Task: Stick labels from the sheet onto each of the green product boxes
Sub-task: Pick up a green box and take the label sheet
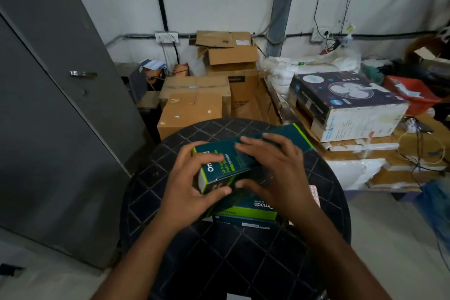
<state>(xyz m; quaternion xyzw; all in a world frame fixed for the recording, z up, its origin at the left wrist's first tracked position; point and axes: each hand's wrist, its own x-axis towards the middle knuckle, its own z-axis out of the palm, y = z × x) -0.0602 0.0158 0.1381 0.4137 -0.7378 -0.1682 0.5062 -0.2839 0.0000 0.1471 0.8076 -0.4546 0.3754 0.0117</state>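
A green box (246, 153) is gripped by the left hand (194, 190) and right hand (275, 173) above 1 more box (246, 209) (label sheet (315, 196) barely visible), so no finished label is seen yet.

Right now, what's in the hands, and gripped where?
Both hands hold the top green box: left hand wraps its near-left end, right hand spans its top and near side. It sits above another green box.

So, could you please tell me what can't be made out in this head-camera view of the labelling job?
- Label sheet: only a pale strip shows past the right hand, which covers the rest; its labels are unreadable.
- Top green box: motion blur and both hands hide whether it carries a label.
- Lower green box: mostly under the top box; its count beneath is unclear.
- Left hand: fingers cover part of the box's print.
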